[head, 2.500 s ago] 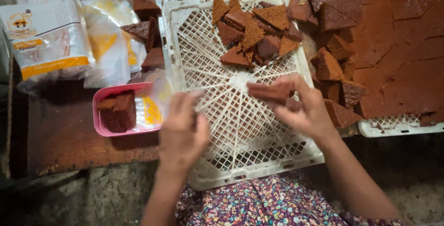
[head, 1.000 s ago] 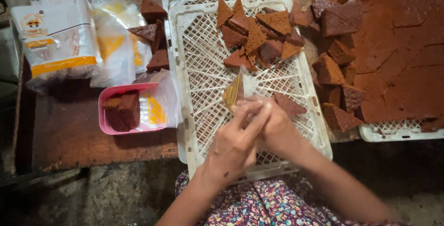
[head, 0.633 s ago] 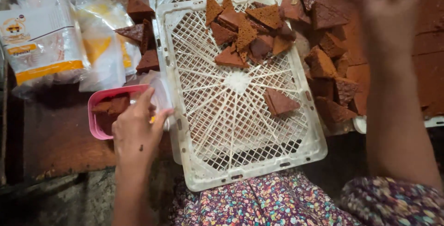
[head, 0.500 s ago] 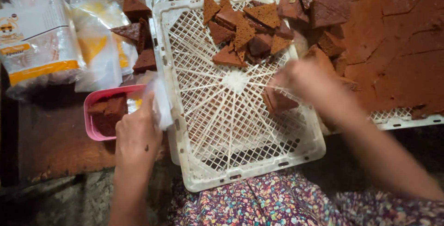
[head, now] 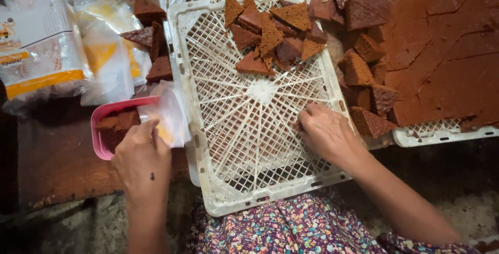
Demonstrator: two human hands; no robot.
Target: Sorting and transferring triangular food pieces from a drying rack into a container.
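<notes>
Left hand (head: 141, 155) pinches clear plastic bag (head: 165, 114) over pink plastic tub (head: 106, 132); right hand (head: 325, 132) curls over something unseen on white lattice crate (head: 249, 145); bagging step, next needs an opened bag.

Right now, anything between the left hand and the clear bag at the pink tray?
Nothing visible. The left hand already touches the clear bag at the edge of the pink tray. The right hand rests apart on the white crate.

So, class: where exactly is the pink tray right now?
The pink tray sits left of the white lattice crate, just above the left hand, holding brown cake.
</notes>
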